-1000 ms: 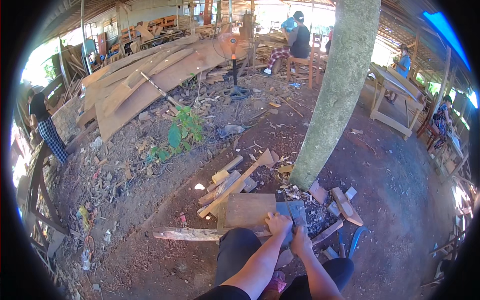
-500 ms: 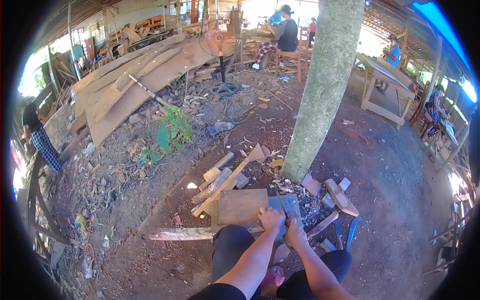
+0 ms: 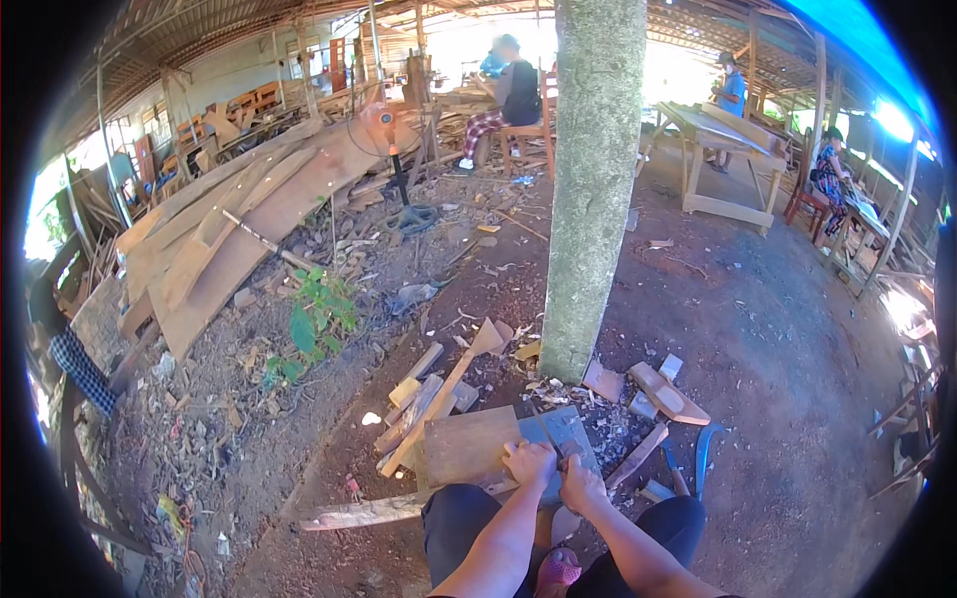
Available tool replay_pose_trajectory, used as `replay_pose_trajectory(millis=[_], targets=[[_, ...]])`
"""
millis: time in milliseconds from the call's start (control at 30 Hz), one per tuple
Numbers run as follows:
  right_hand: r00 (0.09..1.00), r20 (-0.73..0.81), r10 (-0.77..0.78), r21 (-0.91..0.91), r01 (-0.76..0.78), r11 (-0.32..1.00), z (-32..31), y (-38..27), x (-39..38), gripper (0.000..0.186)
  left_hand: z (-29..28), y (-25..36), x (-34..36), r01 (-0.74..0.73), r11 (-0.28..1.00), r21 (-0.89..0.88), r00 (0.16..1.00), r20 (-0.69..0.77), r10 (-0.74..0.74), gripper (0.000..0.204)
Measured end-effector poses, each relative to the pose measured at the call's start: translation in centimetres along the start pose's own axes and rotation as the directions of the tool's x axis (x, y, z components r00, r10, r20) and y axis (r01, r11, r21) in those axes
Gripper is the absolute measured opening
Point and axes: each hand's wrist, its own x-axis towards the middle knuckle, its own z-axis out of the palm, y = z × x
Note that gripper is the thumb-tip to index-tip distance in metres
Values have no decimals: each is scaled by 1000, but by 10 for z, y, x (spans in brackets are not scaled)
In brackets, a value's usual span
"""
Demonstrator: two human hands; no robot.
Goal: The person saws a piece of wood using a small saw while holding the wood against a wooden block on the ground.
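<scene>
My left hand (image 3: 528, 463) is closed, its fingers curled at the right edge of a flat brown board (image 3: 467, 445). Whatever those fingers grip is hidden. Close on its right, my right hand (image 3: 581, 486) is wrapped round the near end of a thin, dark, blade-like tool (image 3: 542, 423). The tool points away from me across a grey-blue slab (image 3: 570, 427); its exact kind is too small to tell. Both hands are low between my knees, over the slab's near part.
Wood offcuts (image 3: 407, 399) and a long paddle-shaped piece (image 3: 449, 384) lie left of a concrete post (image 3: 593, 189). Right of the slab are a shaped wooden block (image 3: 668, 392) and a curved blue blade (image 3: 706, 460). A pale plank (image 3: 364, 512) lies left of my knee. Several people are farther off.
The head view has tilted up and turned slightly right, so the scene sits lower and farther left. Both hands keep nearly the same place over the slab, still closed.
</scene>
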Motion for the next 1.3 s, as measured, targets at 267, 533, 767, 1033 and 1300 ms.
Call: replay_pose_trajectory(millis=[267, 533, 767, 1033, 1300], targets=[[999, 11, 44, -24, -44, 999, 4, -4, -4, 23, -1, 0, 5, 7, 999, 35, 1000, -29, -6, 41], [999, 25, 36, -158, -31, 987, 4, 2, -12, 25, -10, 4, 4, 4, 999, 38, 999, -35, -2, 39], [996, 24, 84, -206, -77, 976, 8, -1, -9, 27, -9, 0, 3, -10, 1000, 2, 999, 49, 10, 41], [999, 8, 31, -106, -30, 994, 6, -12, -10, 30, 2, -14, 11, -22, 995, -93, 999, 26, 24, 40], [995, -79, 62, -37, -65, 997, 19, -4, -12, 32, -4, -9, 3, -88, 996, -34, 996, -35, 87, 43]])
